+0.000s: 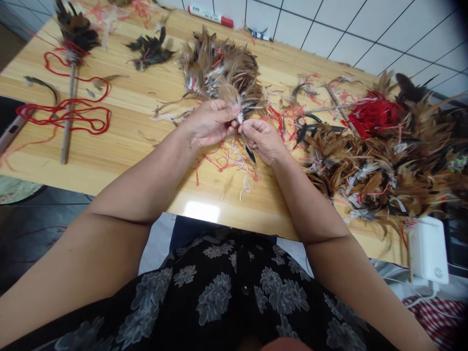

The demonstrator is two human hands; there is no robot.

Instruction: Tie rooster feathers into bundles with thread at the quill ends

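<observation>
A light wooden table (127, 122) spreads in front of the person, and it is the largest thing here. On its right side lies a wide heap of brown feathers (383, 170), with a bundle of red string (376, 114) at its upper edge, both to the right of the two hands. A smaller pile of brown feathers (204, 58) rests just beyond the hands. Well apart, to the left, lies a wooden stick (66, 146) with dark feathers at its far end and a loose red cord (100, 129) crossing it. Between these things, the left hand (214, 123) and the right hand (261, 139) meet near the middle of the table. The left hand holds a small feather bunch (231, 93) between thumb and fingers; the bunch lies at the fingertips, between the two hands, its feathers pointing away from the person toward the pile. The right hand is narrow, its thumb and forefinger close together beside the white quill ends (240, 117); whether they grip something, I cannot tell. Below them, near the right fingers, hangs one dark feather (250, 154), and thin thread scraps (234, 156) lie under it.
</observation>
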